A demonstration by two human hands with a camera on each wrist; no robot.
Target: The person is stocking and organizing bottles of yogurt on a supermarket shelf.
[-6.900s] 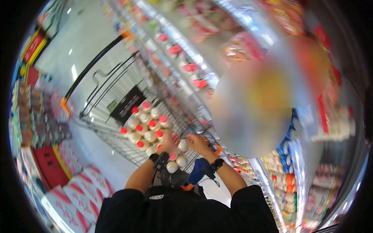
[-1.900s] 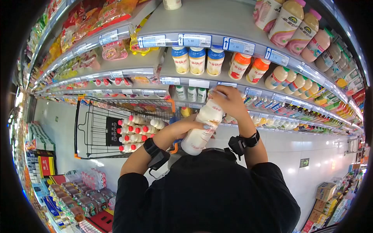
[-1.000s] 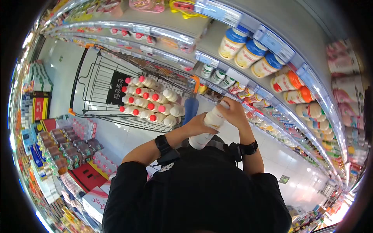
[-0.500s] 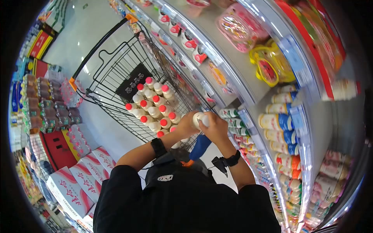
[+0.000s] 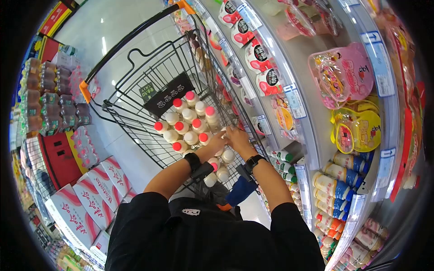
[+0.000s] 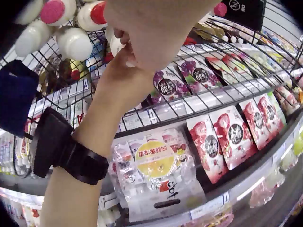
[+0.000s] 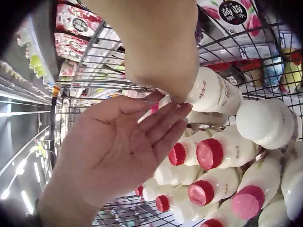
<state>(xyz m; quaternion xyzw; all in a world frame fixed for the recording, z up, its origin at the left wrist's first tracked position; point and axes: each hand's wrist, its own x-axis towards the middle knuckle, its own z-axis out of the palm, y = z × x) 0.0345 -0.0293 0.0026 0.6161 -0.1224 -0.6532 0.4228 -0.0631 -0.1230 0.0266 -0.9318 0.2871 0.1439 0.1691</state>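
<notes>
Head view: both my forearms reach forward from black sleeves and converge low over the near right part of the cart (image 5: 168,95). My left hand (image 5: 217,143) comes in from the left, my right hand (image 5: 238,139) from the right, its wrist bent downward, and they meet above the bottles (image 5: 181,128). A black band sits on each wrist.

From the right wrist, my left hand shows its palm, fingers nearly straight and spread a little, fingertips close to my right hand; the grip there is loose and wide, closed round nothing. My right hand's fingers are mostly hidden behind its own wrist, so I can't tell whether they hold anything. A white bottle (image 7: 215,94) is just beside that hand, on the far side of it in this view, partly covered.

The bottles stand close together in the cart, most with red or pink caps, some with white ones. Shelves (image 5: 289,49) run along the right; cartons (image 5: 83,203) are stacked at the near left.

Half a second ago, both my hands were wrapped round a pale-capped bottle, held up at the cart's near right edge. Now they are farther into the cart, my left has let go, and more of the bottles beneath my forearms shows.
</notes>
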